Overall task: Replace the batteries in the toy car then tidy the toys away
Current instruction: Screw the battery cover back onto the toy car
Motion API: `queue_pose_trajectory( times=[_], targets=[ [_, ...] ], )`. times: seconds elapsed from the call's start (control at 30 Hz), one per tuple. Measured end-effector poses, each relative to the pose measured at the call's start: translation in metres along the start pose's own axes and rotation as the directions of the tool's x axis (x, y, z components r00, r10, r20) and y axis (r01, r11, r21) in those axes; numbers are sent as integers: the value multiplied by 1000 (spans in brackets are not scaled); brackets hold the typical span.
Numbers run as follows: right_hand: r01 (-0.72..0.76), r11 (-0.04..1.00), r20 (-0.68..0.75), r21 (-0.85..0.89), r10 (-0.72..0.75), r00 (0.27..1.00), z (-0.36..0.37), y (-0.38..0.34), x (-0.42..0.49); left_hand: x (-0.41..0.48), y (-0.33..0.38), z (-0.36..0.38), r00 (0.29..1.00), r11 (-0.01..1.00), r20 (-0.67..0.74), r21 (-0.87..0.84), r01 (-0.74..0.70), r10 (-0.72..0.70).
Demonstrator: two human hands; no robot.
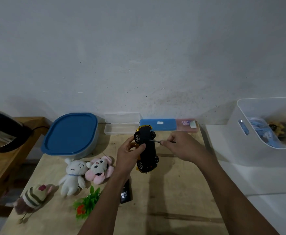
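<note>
Nearest on the desk (172, 192) lie a green plastic sprig (88, 203) and a small black remote (125, 194) beside the left forearm, with a striped plush (32, 198) at the near left. Further in, a white plush (73, 175) and a pink plush (99, 168) rest side by side.

Above the middle of the desk, the left hand (130, 156) is closed around the toy car (146, 150), lifted clear of the surface and turned on its side so its black underside faces right. Its long axis runs near to far. The right hand (181, 146) pinches a small screwdriver (157, 141), lying crosswise to that axis with its tip at the underside near the far wheels. The shaft is probably seated on a cover screw, so the coming turn depends on the left hand holding the car steady.

At the far edge sit a blue-lidded tub (71, 133) and flat cases; a white bin (266, 129) stands far right.
</note>
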State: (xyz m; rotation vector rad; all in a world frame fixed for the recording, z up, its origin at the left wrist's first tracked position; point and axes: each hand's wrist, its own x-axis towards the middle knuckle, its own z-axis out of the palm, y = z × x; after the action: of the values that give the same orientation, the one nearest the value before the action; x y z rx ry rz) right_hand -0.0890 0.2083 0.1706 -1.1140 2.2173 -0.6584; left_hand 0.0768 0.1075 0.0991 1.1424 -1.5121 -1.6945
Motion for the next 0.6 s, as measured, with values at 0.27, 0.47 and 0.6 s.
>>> queue_pose_trajectory(
  times=[0.27,0.47,0.6],
  targets=[
    [-295,886,328,357,176,928,-2,-7,0,2,4,-1,1000,1000,8,-28,-4,4],
    [-96,981,174,171,65,983,0,-5,1,5,5,-2,1000,1000,-26,-26,-1,0],
    [-52,990,145,134,32,989,0,-1,5,6,3,-3,999,1000,-36,-21,-9,8]
  ],
)
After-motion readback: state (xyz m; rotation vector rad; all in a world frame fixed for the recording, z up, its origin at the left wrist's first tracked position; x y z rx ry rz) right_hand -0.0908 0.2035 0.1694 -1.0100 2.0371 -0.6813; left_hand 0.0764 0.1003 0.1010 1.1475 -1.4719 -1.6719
